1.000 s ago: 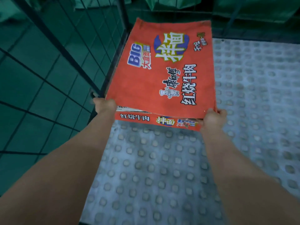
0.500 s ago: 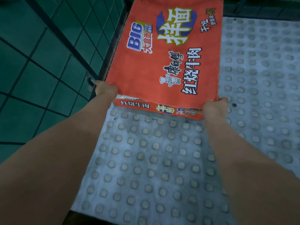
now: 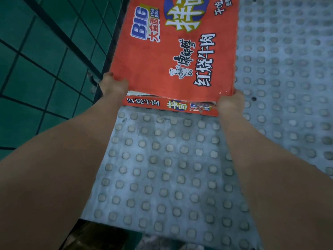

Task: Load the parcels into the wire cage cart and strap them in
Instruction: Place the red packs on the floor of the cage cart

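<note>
A flat red carton (image 3: 176, 51) printed with white and blue lettering lies over the grey studded floor (image 3: 162, 168) of the wire cage cart, against the cart's left wire side (image 3: 75, 49). My left hand (image 3: 112, 86) grips the carton's near left corner. At the near right corner my right hand (image 3: 229, 103) holds it too. The carton's far end runs out of the top of the view. Whether its underside rests on the studded floor cannot be told.
Green floor tiles (image 3: 36, 78) show through the dark wire mesh on the left. The studded floor stretches bare to the right (image 3: 288, 78) of the carton and toward me. A dark edge (image 3: 100, 235) marks the cart's near side.
Both hands have pushed the carton further away and down into the cart, along the left wire side. The view has tilted down and closer, so more studded floor shows near me.
</note>
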`<state>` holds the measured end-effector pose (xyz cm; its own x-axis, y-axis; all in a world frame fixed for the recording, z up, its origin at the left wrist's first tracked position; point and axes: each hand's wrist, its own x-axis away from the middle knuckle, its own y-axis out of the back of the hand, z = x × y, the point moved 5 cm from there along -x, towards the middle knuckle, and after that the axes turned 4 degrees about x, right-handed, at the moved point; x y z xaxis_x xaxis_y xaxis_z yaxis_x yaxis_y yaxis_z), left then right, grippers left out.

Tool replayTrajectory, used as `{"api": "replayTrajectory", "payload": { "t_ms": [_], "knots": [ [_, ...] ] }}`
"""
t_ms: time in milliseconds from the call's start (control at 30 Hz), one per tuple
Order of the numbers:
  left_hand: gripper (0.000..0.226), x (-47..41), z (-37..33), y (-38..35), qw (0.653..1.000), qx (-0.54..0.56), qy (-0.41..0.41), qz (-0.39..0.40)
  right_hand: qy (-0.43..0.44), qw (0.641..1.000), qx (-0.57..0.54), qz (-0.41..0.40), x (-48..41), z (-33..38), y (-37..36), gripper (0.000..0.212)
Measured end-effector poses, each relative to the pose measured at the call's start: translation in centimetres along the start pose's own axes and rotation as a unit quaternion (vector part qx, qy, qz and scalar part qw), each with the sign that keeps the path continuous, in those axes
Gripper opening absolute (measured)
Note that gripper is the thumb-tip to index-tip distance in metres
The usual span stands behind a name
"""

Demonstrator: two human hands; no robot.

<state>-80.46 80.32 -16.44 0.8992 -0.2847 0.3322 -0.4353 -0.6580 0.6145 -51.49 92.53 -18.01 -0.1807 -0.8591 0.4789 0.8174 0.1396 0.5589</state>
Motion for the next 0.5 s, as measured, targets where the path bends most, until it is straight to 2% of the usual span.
{"api": "replayTrajectory", "payload": {
  "t_ms": [200,500],
  "knots": [
    [0.034,-1.2,-0.4,0.3,0.996,-0.084,-0.026,0.015,0.023,0.999,0.038,0.008,-1.4,0.2,-1.2,0.034],
    [0.051,1.1,-1.4,-0.8,0.994,-0.109,0.006,0.029,0.019,0.994,0.111,0.017,-0.9,1.1,-1.1,0.04]
  ]
}}
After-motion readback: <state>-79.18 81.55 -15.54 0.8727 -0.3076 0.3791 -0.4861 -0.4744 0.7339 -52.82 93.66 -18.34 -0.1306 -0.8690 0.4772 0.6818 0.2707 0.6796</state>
